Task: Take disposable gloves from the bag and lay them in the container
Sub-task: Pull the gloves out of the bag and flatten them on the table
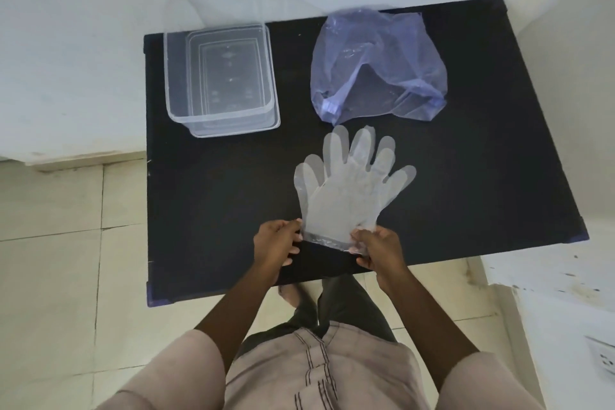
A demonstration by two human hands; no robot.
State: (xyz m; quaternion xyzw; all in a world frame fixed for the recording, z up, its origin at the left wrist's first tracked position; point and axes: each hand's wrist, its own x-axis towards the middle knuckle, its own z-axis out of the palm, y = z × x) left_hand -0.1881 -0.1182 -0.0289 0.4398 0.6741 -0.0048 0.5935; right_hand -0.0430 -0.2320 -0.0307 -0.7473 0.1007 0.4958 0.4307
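Note:
A stack of clear disposable gloves lies flat on the black table, fingers pointing away from me. My left hand pinches the left corner of the cuff and my right hand pinches the right corner. A bluish see-through plastic bag sits beyond the gloves at the table's back right, its mouth facing me. The clear rectangular container stands at the back left with nothing visible inside it.
The table stands in a corner against white walls, with its left and near edges over a tiled floor. A white ledge with a wall socket is at the right. My legs and a bare foot show below the table.

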